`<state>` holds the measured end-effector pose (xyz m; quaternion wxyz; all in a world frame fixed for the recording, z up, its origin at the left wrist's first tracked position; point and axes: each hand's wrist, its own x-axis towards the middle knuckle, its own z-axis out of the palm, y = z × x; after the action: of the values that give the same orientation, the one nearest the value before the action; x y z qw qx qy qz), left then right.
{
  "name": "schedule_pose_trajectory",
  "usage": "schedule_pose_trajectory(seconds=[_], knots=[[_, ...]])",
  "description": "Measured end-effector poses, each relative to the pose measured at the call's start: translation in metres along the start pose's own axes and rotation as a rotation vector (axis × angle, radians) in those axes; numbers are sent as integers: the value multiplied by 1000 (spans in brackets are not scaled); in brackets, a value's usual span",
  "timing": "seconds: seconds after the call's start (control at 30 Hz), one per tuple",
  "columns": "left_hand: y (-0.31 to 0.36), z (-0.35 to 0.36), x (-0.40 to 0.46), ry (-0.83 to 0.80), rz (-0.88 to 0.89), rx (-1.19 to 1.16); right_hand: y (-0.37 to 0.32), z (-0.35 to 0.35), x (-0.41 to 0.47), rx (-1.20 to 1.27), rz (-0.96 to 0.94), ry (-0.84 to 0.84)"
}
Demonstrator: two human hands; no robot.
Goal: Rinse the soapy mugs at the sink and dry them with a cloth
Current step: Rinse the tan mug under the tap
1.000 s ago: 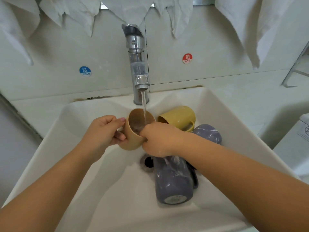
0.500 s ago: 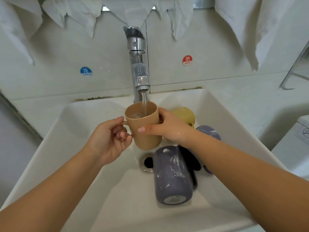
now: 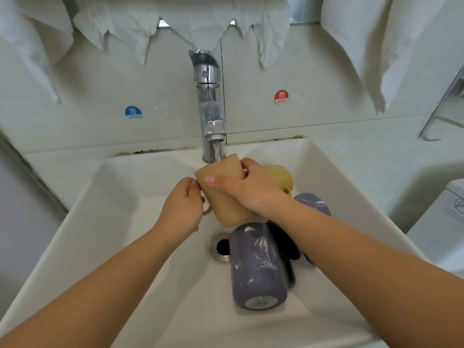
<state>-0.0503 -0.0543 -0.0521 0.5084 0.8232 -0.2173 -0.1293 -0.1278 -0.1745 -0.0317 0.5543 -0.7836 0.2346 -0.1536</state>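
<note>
A white rectangular sink [image 3: 125, 222] filled most of the view, set against a pale tiled wall, with water running from a chrome faucet [image 3: 209, 104] at its back edge. White cloths [image 3: 175, 28] hung along the wall above, well beyond the hands, and another cloth [image 3: 371, 46] hung off to the right.

Two bare forearms reached in from below. The right hand [image 3: 247, 189] was wrapped around the body of a tan mug [image 3: 221, 197], fingers curled over its upper side and thumb across its front. The left hand [image 3: 183, 204] pinched the mug's handle with closed fingers. The mug was tilted, its rim toward the faucet, and the stream struck it at the rim.

Just behind the right hand lay a yellow mug [image 3: 281, 177] on its side. Below the held mug, nearer the viewer, a purple mug [image 3: 256, 267] streaked with white suds lay on its side, base toward the viewer. A second purple mug [image 3: 313, 204] lay partly hidden under the right forearm. The drain [image 3: 222, 247] sat just left of the nearer purple mug.

On the wall, left of the faucet, a blue round sticker [image 3: 133, 113] read "COLD"; right of it, a red round sticker [image 3: 281, 97] read "HOT". Each also carried a Chinese character.
</note>
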Motion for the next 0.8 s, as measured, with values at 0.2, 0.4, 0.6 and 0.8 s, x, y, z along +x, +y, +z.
schedule_pose_trajectory(seconds=[0.2, 0.4, 0.6, 0.8], knots=[[6, 7, -5, -121, -167, -147, -23, -10, -7, -453, -14, 41], [4, 13, -7, -279, -261, -286, -35, -11, -16, -927, -106, 97], [0, 7, -1, -340, -341, -417, -34, -11, -20, -1301, -244, 151], [5, 12, 6, -232, -338, -429, -29, -12, -19, -1383, -209, 123]])
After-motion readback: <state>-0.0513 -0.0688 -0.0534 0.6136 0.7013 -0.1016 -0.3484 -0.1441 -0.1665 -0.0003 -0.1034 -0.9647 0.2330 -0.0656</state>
